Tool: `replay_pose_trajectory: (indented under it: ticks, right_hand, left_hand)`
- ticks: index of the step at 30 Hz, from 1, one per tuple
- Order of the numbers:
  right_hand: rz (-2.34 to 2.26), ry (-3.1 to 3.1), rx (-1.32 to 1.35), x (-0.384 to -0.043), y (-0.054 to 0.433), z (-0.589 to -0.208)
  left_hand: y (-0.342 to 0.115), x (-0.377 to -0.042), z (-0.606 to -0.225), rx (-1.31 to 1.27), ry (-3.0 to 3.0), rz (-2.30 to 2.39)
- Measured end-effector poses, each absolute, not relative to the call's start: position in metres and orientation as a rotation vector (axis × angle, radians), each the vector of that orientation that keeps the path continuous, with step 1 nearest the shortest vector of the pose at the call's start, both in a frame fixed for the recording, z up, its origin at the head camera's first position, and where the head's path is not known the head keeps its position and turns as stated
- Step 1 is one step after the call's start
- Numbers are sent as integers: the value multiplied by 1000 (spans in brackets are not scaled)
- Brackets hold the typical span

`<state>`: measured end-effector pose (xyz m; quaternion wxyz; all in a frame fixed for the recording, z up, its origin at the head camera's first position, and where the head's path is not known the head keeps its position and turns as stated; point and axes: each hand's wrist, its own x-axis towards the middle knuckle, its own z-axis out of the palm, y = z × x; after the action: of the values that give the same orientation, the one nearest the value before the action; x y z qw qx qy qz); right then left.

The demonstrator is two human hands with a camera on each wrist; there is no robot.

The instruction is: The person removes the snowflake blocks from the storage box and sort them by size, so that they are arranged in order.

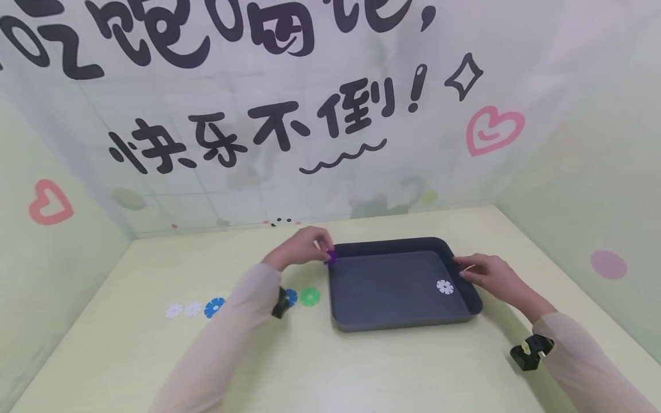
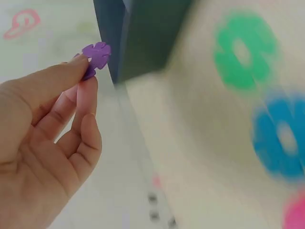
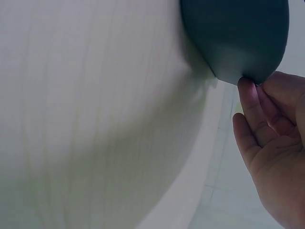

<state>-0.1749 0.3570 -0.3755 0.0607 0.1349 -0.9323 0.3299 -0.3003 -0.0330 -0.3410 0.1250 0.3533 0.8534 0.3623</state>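
My left hand (image 1: 300, 248) pinches a purple notched plastic disc (image 2: 98, 55) between thumb and fingertips. The disc is at the left rim of a dark grey tray (image 1: 382, 292); whether they touch I cannot tell. On the opposite side, my right hand (image 1: 490, 277) grips the tray's rim with thumb and fingers, as the right wrist view also shows. A white notched disc (image 1: 444, 287) lies inside the tray near its right wall.
Left of the tray, a green disc (image 1: 310, 296), blue discs (image 1: 214, 308) and white discs (image 1: 174, 310) form a row on the pale table (image 1: 392, 373). My left forearm covers part of the row. A printed backdrop (image 1: 248, 195) stands behind the table.
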Motion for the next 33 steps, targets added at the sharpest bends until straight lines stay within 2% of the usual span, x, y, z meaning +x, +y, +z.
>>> replay_pose_trajectory:
  ticks: [13,22,33]
  right_hand:
    - [976,-2815,411,-173,358,-375]
    - [985,-2825,407,-173,356,-376]
    - [958,-2819,409,-172,355,-375]
  left_hand:
    - [-174,-280,-339,847,2626,996]
    - [-273,-262,-360,628,2751,969]
    - [-348,-248,-384,364,2821,898]
